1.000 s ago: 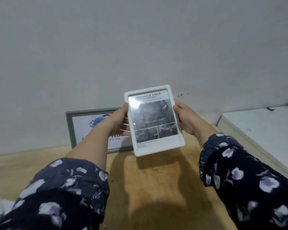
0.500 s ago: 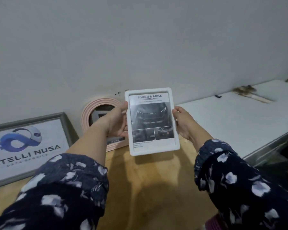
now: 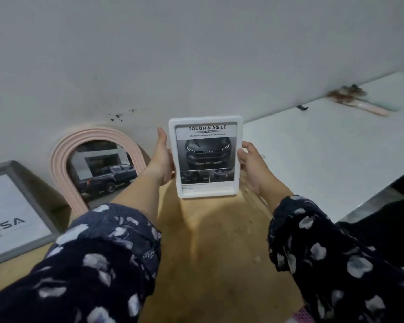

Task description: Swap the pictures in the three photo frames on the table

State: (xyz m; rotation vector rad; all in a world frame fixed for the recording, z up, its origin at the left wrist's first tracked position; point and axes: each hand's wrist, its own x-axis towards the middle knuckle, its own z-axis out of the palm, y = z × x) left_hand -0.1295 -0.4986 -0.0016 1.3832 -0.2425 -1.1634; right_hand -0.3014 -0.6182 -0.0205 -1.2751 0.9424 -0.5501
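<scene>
A: Where is the white frame [image 3: 205, 157] now?

B: Upright near the far edge of the wooden tabletop [image 3: 210, 241], close to the wall, its bottom edge at or just above the wood; I cannot tell whether it touches. The left hand [image 3: 161, 157] clasps its left edge, thumb up along the rim, and the right hand [image 3: 250, 159] curls round its right edge, fingers behind.

A: And the other two?

B: The pink arched frame [image 3: 58, 159] leans on the wall just left of it, showing a pickup truck. The grey frame [image 3: 21, 183] sits towards the tabletop's left edge, partly out of view.

A: How would you expect the white one to handle?

B: Light and stiff, I'd judge, probably plastic, with a glossy front pane that could scratch or smudge. Holding it by the two side rims, as now, seems safest. It may tip if its stand isn't set
</scene>
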